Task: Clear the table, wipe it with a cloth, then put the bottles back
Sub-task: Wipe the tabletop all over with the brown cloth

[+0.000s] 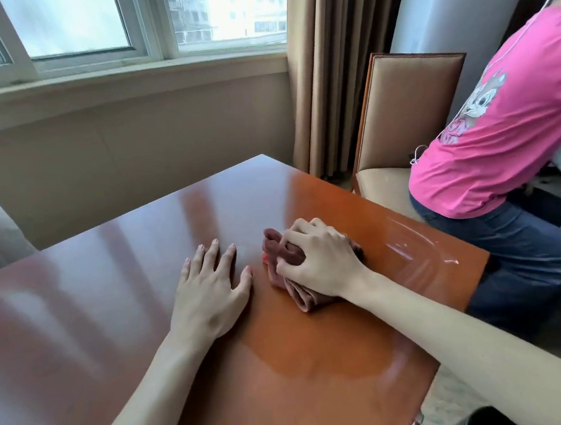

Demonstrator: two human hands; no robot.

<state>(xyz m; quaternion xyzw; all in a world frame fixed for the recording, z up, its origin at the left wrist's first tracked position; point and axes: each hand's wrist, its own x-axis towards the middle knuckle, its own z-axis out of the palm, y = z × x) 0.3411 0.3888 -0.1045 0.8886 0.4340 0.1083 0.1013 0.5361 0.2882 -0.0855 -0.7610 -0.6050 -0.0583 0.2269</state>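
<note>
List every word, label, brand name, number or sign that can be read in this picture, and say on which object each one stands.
There is no readable text.
The pink shirt of the second person bears only a cartoon print, with no letters visible.
The cloth held by the right hand, the table, the chair and the left hand show no label or number.

glossy orange-brown table, reddish-brown cloth, pink cartoon-print shirt, tan chair

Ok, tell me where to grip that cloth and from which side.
Grip the cloth on its bunched top, coming from above, as the right hand does now with fingers curled into the folds. It lies crumpled on the table, so the raised folds give purchase.
</note>
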